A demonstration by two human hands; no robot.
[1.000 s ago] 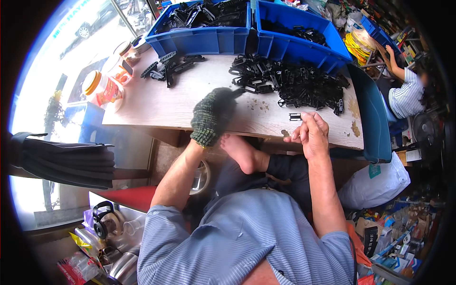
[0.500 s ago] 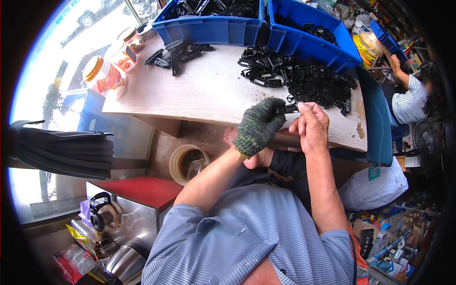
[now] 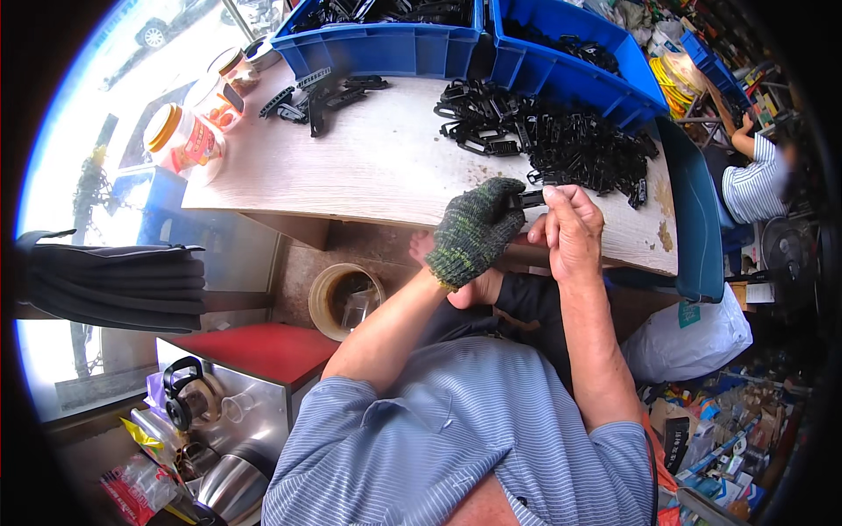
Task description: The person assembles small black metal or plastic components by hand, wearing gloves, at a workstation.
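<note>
My left hand, in a dark green knitted glove, grips one end of a small black plastic part over the table's front edge. At the part's other end is my bare right hand, thumb and forefinger pinched on it. Just beyond my hands lies a large heap of similar black plastic parts. A smaller group of black parts rests farther left on the table. My fingers cover much of the held piece, so its exact shape is hard to make out.
Two blue bins with black parts stand along the table's far side. Lidded jars occupy its left end. Below the table is a round bucket; a white sack sits at right. Another person is at far right.
Both hands keep hold of the black plastic part in nearly the same spot. The whole view has shifted slightly.
</note>
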